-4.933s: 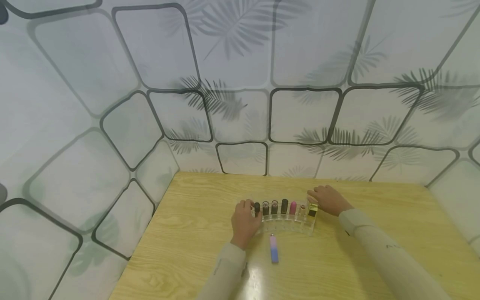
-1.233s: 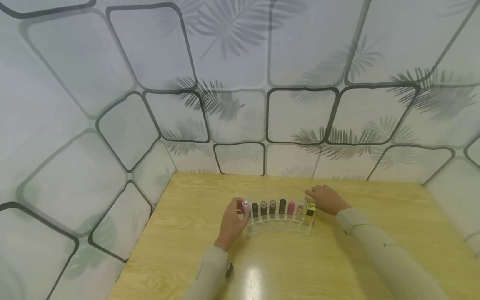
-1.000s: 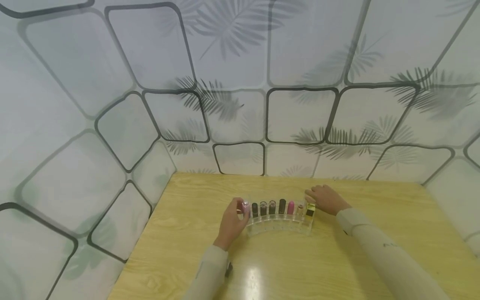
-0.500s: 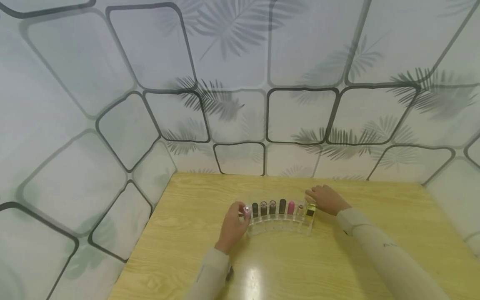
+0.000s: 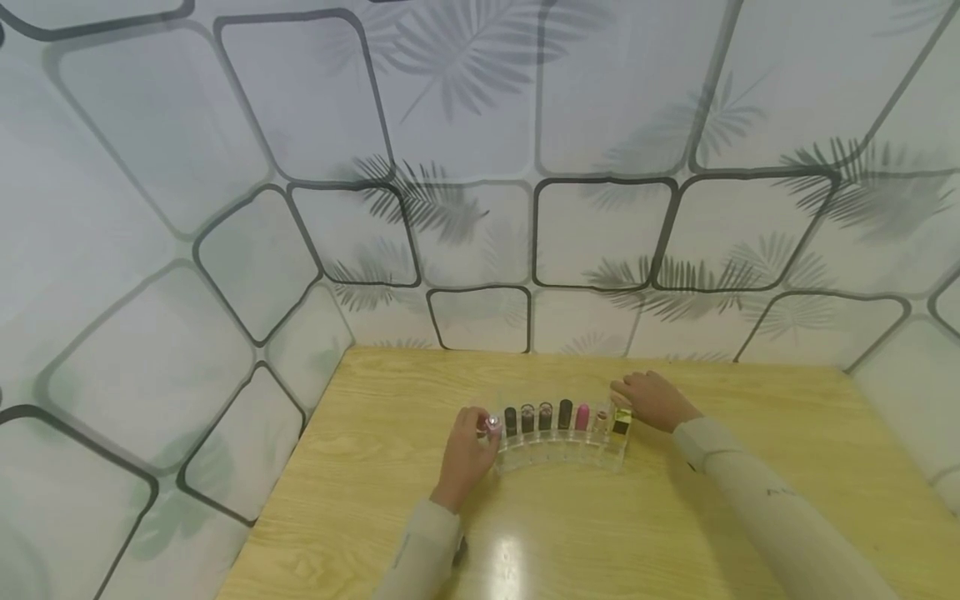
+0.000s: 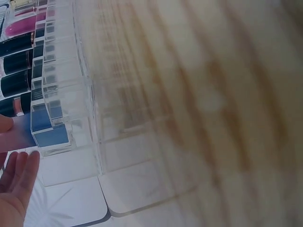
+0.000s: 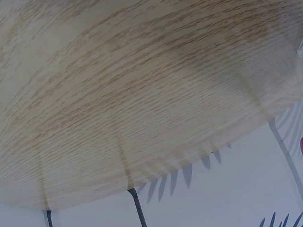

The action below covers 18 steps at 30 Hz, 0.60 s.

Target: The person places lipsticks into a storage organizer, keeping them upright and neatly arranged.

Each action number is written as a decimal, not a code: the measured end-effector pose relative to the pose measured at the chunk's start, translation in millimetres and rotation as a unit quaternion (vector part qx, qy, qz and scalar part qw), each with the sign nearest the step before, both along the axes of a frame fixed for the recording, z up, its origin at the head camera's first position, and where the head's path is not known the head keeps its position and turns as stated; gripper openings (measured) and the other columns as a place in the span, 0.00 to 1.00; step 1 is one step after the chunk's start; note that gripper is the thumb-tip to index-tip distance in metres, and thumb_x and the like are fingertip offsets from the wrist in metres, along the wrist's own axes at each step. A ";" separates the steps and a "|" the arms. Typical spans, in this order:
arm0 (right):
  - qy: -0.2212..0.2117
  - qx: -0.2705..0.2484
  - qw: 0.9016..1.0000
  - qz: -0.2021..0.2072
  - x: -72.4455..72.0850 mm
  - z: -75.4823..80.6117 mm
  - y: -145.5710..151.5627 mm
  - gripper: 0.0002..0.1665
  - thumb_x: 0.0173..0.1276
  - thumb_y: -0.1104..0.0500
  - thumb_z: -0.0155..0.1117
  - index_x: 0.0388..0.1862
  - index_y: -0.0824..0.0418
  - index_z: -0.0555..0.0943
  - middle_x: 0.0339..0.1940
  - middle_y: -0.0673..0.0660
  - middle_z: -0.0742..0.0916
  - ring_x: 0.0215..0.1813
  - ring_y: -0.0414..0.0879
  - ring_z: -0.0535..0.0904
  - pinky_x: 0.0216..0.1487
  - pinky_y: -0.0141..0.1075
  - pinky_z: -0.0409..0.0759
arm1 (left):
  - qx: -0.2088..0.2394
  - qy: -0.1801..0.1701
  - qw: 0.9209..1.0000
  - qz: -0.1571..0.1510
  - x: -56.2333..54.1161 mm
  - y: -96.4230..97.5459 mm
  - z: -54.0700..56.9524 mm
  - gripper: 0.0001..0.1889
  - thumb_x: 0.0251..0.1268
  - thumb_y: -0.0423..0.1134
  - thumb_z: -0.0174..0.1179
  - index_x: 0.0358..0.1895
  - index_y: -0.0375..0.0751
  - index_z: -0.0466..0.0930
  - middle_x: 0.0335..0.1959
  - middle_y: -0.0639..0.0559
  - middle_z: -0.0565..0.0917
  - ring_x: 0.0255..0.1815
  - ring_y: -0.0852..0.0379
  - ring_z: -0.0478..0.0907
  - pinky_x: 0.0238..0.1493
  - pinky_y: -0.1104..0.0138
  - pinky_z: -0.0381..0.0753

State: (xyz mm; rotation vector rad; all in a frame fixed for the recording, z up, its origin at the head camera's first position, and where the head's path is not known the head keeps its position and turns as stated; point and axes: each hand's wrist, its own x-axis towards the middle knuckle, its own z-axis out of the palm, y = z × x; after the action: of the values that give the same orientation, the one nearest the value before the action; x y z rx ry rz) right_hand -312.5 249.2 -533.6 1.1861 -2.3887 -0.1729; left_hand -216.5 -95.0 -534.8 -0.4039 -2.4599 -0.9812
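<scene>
A clear acrylic lipstick stand (image 5: 561,451), curved and stepped, sits on the wooden table. My left hand (image 5: 465,457) pinches a pink-and-blue lipstick (image 5: 492,424) upright at the stand's left end. In the left wrist view, its blue base (image 6: 51,136) shows inside the clear end slot, with fingertips on the pink part above. At the other end, my right hand (image 5: 654,402) grips the stand's back corner beside a gold-and-black lipstick (image 5: 622,420); some of its fingertips are hidden. The right wrist view shows no fingers.
In the stand's back row are several dark lipsticks (image 5: 528,418), a bright pink one (image 5: 582,417) and a small gold-toned one (image 5: 601,420). A patterned wall (image 5: 480,317) rises along the table's (image 5: 645,533) back edge.
The pink-and-blue lipstick lay on the table in front of the stand; my left hand has brought it to the left end slot and, over the last second, lowered it. The right hand stays put.
</scene>
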 end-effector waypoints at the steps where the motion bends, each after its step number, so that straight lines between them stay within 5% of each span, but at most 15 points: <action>1: 0.002 0.004 1.000 -0.002 -0.1 0.0 0.2 0.11 0.56 0.58 0.65 0.35 0.59 0.74 0.22 0.53 0.77 0.22 0.45 0.72 0.24 0.38 0.71 | -0.005 0.003 1.000 0.007 0.1 0.1 0.2 0.10 0.56 0.33 0.63 0.37 0.36 0.72 0.32 0.47 0.75 0.33 0.55 0.77 0.36 0.69 0.81; 6: 0.012 0.028 0.999 -0.014 -0.1 1.9 0.2 0.12 0.55 0.59 0.67 0.36 0.58 0.75 0.24 0.54 0.78 0.24 0.46 0.74 0.25 0.39 0.73 | -0.029 -0.004 0.999 0.043 -0.5 0.3 2.0 0.10 0.57 0.39 0.63 0.38 0.38 0.74 0.34 0.47 0.77 0.34 0.53 0.77 0.32 0.69 0.78; 12: 0.013 0.028 0.999 -0.016 -0.3 1.9 -0.3 0.12 0.55 0.57 0.67 0.35 0.58 0.75 0.24 0.53 0.79 0.24 0.46 0.74 0.26 0.39 0.73 | -0.047 -0.008 0.998 0.051 -0.2 -1.5 4.0 0.11 0.56 0.40 0.63 0.37 0.39 0.75 0.34 0.47 0.78 0.34 0.55 0.76 0.29 0.71 0.75; 18: -0.087 0.024 0.994 -0.067 0.6 7.7 -1.1 0.14 0.64 0.54 0.58 0.42 0.61 0.79 0.32 0.58 0.84 0.33 0.52 0.80 0.35 0.47 0.79 | -0.084 -0.013 0.995 0.043 -2.1 -5.2 12.7 0.15 0.57 0.42 0.61 0.45 0.38 0.74 0.39 0.42 0.78 0.36 0.51 0.75 0.32 0.66 0.77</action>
State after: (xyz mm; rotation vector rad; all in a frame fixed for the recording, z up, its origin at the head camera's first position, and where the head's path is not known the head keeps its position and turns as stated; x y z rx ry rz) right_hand -311.9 248.1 -525.9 1.1016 -2.6325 -0.1782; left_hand -218.6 -100.2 -522.1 -0.3394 -2.5703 -0.7522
